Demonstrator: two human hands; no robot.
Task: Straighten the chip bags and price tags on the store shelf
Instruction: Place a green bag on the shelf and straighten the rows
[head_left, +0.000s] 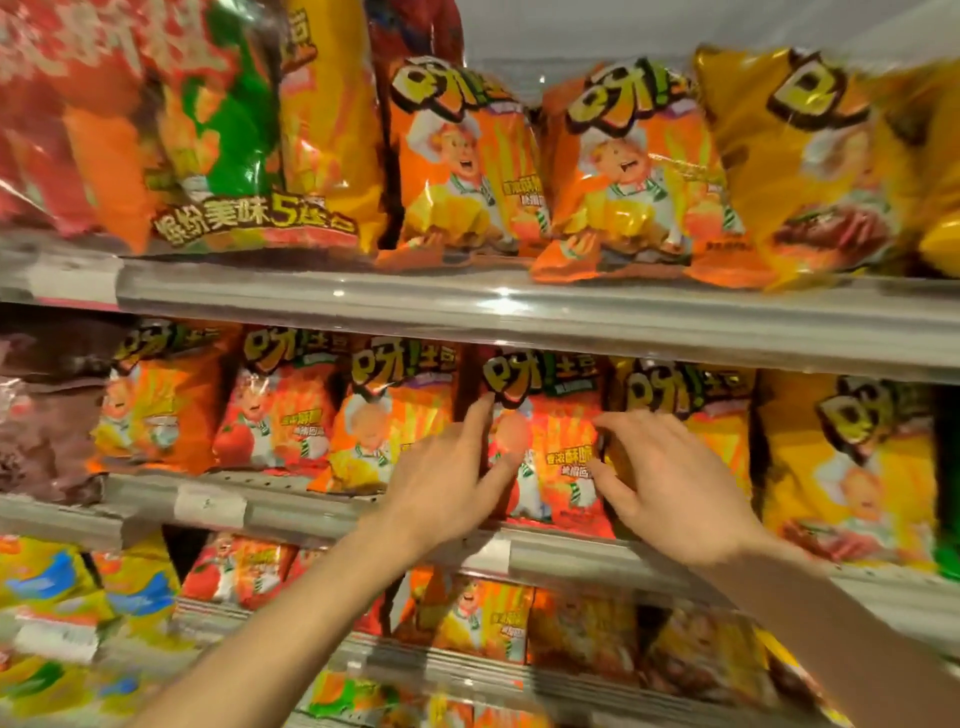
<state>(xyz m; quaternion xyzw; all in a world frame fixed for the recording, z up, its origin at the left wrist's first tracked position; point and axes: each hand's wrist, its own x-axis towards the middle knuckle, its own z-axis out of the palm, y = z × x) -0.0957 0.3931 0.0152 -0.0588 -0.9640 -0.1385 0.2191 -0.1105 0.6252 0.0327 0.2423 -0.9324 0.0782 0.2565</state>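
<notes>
My left hand (447, 483) and right hand (670, 483) rest loose-fingered on the orange bag's (553, 447) side edges, gripping nothing; it's light, puffy, slick.

You've got an orange bag (550, 441) standing upright on the middle shelf (597, 558), chef cartoon and big yellow lettering facing out, wedged between another orange bag (395, 415) on its left and a yellow-orange one (691, 415) on its right. More of the same line the row, plus yellow bags (852, 467) further right. Top shelf bags (639, 171) lean a bit, bottoms poking over the rail. White price tags (210, 506) sit in the middle rail; another tag (491, 553) is right under your bag, print too blurry to read.
</notes>
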